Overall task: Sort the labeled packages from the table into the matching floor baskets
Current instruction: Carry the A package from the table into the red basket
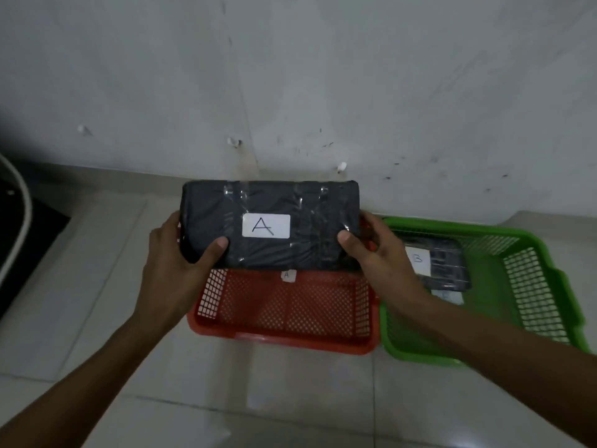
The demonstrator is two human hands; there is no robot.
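Observation:
A dark wrapped package (297,202) with a white label marked A is held level above the red basket (284,337). My left hand (176,263) grips its left end and my right hand (378,253) grips its right end, thumbs on top. The red basket sits on the floor and carries a small A tag on its far wall. To its right stands the green basket (529,286), with a dark package labeled B (442,263) lying inside; my right forearm hides part of that package.
Both baskets stand side by side on a pale tiled floor close to a white wall (290,76). A dark object with a white curved edge (19,221) sits at the far left. Open floor lies in front of the baskets.

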